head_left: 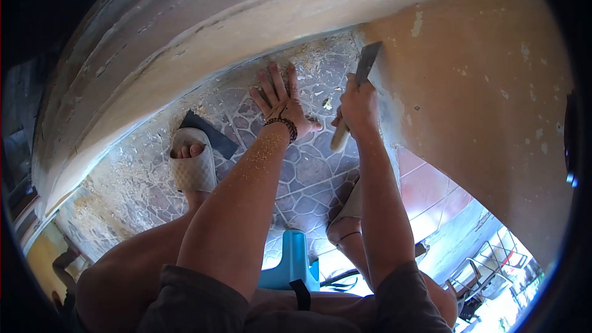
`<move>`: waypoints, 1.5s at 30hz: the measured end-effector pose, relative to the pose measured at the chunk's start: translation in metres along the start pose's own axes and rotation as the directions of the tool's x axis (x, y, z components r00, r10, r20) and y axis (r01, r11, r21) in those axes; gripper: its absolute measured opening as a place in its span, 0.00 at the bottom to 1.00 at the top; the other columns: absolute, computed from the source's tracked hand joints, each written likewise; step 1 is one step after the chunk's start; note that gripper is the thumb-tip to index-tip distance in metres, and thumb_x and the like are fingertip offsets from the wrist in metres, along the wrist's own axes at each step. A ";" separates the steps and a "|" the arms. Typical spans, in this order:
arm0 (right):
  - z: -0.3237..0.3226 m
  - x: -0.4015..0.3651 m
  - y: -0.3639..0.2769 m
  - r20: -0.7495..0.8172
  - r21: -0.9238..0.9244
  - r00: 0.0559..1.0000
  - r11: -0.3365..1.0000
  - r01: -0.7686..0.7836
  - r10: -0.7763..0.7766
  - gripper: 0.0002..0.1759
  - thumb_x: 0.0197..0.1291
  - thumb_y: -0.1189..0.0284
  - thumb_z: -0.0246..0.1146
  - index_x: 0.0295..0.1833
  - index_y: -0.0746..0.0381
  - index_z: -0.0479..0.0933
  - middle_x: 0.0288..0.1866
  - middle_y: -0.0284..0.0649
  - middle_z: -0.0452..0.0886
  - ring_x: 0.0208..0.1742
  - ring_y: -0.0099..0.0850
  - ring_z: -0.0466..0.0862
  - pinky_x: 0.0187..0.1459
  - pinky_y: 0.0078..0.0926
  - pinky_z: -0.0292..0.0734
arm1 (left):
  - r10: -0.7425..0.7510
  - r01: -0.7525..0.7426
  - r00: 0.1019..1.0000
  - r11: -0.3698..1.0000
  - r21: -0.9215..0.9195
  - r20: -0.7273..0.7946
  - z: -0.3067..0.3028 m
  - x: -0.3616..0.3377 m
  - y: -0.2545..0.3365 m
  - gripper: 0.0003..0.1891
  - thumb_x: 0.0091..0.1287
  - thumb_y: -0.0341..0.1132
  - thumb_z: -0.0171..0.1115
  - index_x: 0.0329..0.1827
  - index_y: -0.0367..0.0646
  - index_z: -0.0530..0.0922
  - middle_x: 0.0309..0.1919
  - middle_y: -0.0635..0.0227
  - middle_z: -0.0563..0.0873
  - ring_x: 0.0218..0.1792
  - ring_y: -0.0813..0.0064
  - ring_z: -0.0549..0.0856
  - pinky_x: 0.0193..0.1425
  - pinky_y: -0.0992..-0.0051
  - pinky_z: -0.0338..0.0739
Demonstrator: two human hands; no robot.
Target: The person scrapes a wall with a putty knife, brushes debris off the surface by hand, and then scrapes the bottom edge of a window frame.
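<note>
Our right hand [359, 108] wraps round the pale handle [339, 140] of the scraper [369, 61], near the wall [462, 86]. It seems light and stiff, best gripped there. Our left hand [285, 110] lies spread on the floor [311, 169], grasping nothing.

Floor [311, 169] between two walls, with a stool at 6 o'clock.
Curved wall [203, 55] from 9 to 12 o'clock, flat wall [475, 80] at 2 to 3; left hand [287, 108] on the floor at 12, blade [368, 63] in the right hand [359, 106] at 1 to 2, left sandal [196, 172] and strip [217, 139] side by side at 9, rack [490, 271] at 4, stool [295, 262] near the person.
</note>
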State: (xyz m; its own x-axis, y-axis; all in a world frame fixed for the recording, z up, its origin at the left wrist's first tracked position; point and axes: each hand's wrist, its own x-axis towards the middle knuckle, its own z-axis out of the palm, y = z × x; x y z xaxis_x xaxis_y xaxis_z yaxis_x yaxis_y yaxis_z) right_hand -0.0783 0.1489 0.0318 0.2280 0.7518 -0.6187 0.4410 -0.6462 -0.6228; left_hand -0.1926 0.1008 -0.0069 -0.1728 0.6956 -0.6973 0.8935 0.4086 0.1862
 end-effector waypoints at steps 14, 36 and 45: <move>0.020 -0.018 -0.032 0.203 0.153 0.964 0.978 0.140 -0.170 0.17 0.57 0.73 0.51 0.52 0.68 0.67 0.33 0.50 0.73 0.27 0.38 0.77 0.30 0.30 0.76 | 0.028 0.048 0.928 0.980 0.194 -0.372 0.040 0.025 -0.012 0.70 0.40 0.63 0.71 0.72 0.51 0.23 0.70 0.48 0.23 0.70 0.45 0.23 0.66 0.40 0.22; 0.099 -0.009 -0.020 0.559 0.680 0.829 0.566 -0.466 0.011 0.12 0.56 0.74 0.47 0.43 0.69 0.64 0.20 0.46 0.70 0.14 0.34 0.73 0.19 0.39 0.72 | -0.014 0.032 0.928 0.999 0.042 -0.372 0.055 0.024 -0.035 0.35 0.63 0.58 0.48 0.67 0.53 0.48 0.64 0.60 0.46 0.64 0.55 0.45 0.64 0.48 0.44; 0.065 -0.024 -0.053 0.353 0.315 0.916 0.946 0.077 -0.193 0.09 0.52 0.76 0.55 0.26 0.70 0.77 0.21 0.46 0.77 0.34 0.42 0.82 0.38 0.37 0.78 | -0.017 0.027 0.904 0.999 0.018 -0.427 0.055 0.023 -0.035 0.28 0.64 0.55 0.49 0.62 0.51 0.57 0.59 0.64 0.58 0.59 0.63 0.56 0.61 0.56 0.54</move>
State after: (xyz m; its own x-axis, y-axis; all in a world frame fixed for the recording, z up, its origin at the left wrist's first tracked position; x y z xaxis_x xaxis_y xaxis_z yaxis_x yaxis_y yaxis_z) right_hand -0.1639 0.1569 0.0483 -0.1825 0.7668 -0.6155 0.1609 -0.5942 -0.7880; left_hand -0.2048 0.0699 -0.0670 -0.3482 0.8742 -0.3385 0.8959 0.4166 0.1542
